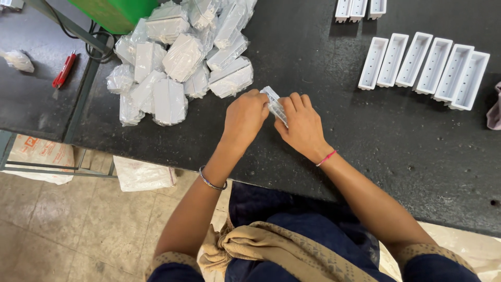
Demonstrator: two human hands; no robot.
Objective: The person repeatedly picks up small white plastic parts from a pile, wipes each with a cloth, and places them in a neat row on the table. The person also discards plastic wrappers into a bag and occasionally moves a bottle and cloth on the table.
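Observation:
My left hand [244, 116] and my right hand [301, 125] meet over the dark table [323, 68], both gripping one small part wrapped in clear plastic [273, 101]. Only the top of the wrapped part shows between my fingers. Just beyond my left hand lies a pile of several white parts in clear plastic bags [177, 57]. A metal bangle sits on my left wrist and a pink thread on my right.
A row of several unwrapped white trough-shaped parts [424, 69] lies at the right, with more [360, 9] at the top edge. A green bin [112, 13] stands at the back left. A red pen [64, 70] lies on the neighbouring table. White sacks [142, 174] rest on the tiled floor.

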